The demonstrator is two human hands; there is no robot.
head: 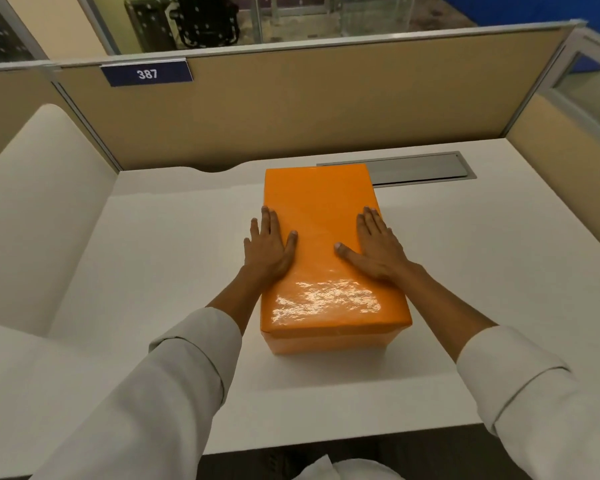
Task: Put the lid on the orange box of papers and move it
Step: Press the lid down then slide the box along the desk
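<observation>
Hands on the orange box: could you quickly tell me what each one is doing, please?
Left hand: open, flat on the lid, gripping nothing.
Right hand: the same.

Glossy rectangular orange box wrapped in shiny paper, closed by its matching orange lid, lid seated flat and overhanging the sides slightly, glare on its near end, box set upright and lengthwise on the white desk, near the middle

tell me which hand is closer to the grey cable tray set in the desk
Right. The right hand lies flat on the orange lid below the cable tray; the left hand rests on the lid's far-left edge.
</observation>
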